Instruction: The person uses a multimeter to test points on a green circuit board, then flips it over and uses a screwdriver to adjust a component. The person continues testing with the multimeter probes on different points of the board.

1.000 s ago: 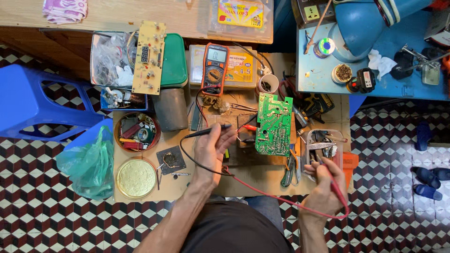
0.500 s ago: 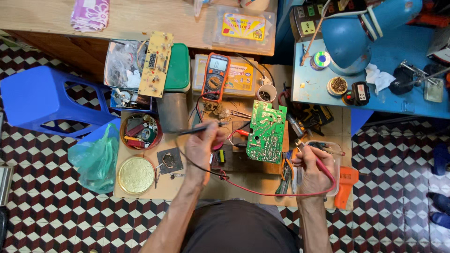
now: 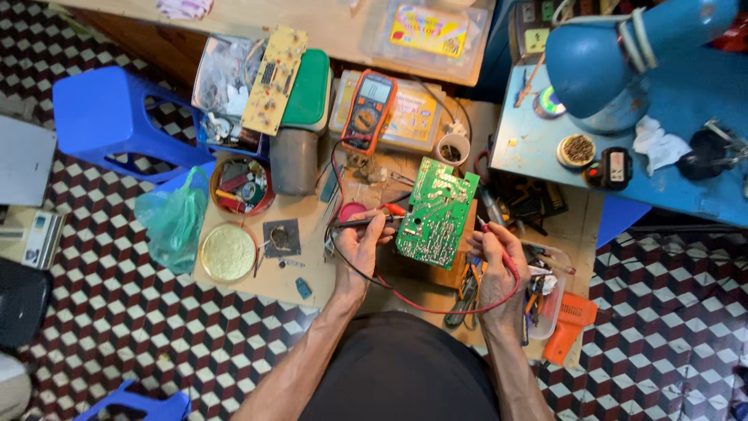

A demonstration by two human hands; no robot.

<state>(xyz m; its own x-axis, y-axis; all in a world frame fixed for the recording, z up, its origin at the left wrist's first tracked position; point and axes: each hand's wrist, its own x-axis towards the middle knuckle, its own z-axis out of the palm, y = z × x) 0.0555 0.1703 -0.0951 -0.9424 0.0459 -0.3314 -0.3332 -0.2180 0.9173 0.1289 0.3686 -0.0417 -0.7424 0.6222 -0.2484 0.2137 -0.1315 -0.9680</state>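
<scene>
Green circuit board (image 3: 436,212) between probe-holding hands

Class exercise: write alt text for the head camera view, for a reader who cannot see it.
Seen from above, a person's left hand holds a black probe and the right hand a red probe at either edge of a green circuit board on a cluttered wooden bench. An orange-cased multimeter lies beyond; a blue lamp stands at right.

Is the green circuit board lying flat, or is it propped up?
Propped up: the green circuit board leans tilted on a wooden block, its lower edge resting there.
</scene>
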